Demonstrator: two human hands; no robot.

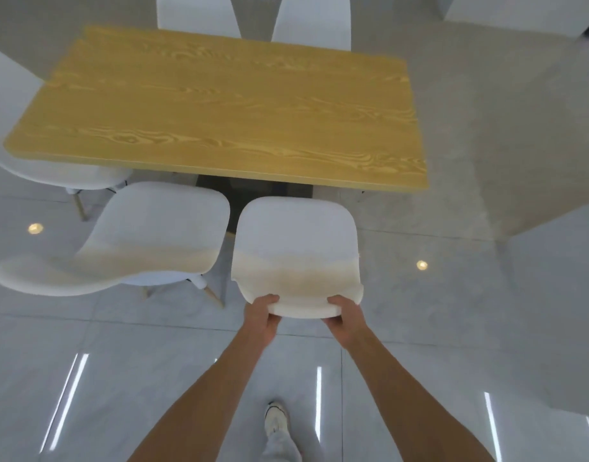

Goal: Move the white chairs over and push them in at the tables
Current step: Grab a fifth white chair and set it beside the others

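Observation:
A white chair (294,241) stands at the near side of a wooden table (219,108), its seat front close to the table's edge. My left hand (261,316) and my right hand (344,320) both grip the top rim of its backrest, one at each corner. A second white chair (153,238) stands just to its left, turned at an angle, its seat almost touching the held chair. Two more white chairs (199,15) (314,21) sit at the table's far side, and another (16,128) at its left end.
The floor is glossy grey tile (453,295) with open room to the right of the table. A white block or counter (519,8) stands at the far right. My foot in a pale shoe (276,421) shows below my arms.

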